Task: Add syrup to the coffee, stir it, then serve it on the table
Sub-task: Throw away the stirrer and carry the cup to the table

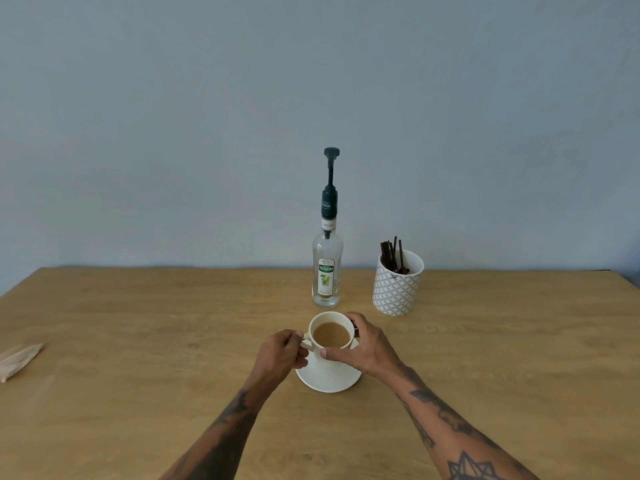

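Observation:
A cream cup point(331, 333) of milky coffee sits over a cream saucer point(329, 379) near the middle of the wooden table point(138, 375). My left hand point(282, 355) pinches the cup's handle on its left side. My right hand point(363, 348) wraps around the cup's right side, thumb on the front wall and fingers at the rim. Just behind the cup stands a clear syrup bottle point(327, 268) with a tall dark green pump. A patterned white holder point(397, 282) with dark stirring sticks stands to the bottle's right.
A folded beige paper napkin or wrapper point(19, 360) lies at the table's left edge. A plain grey-blue wall rises behind the table's far edge.

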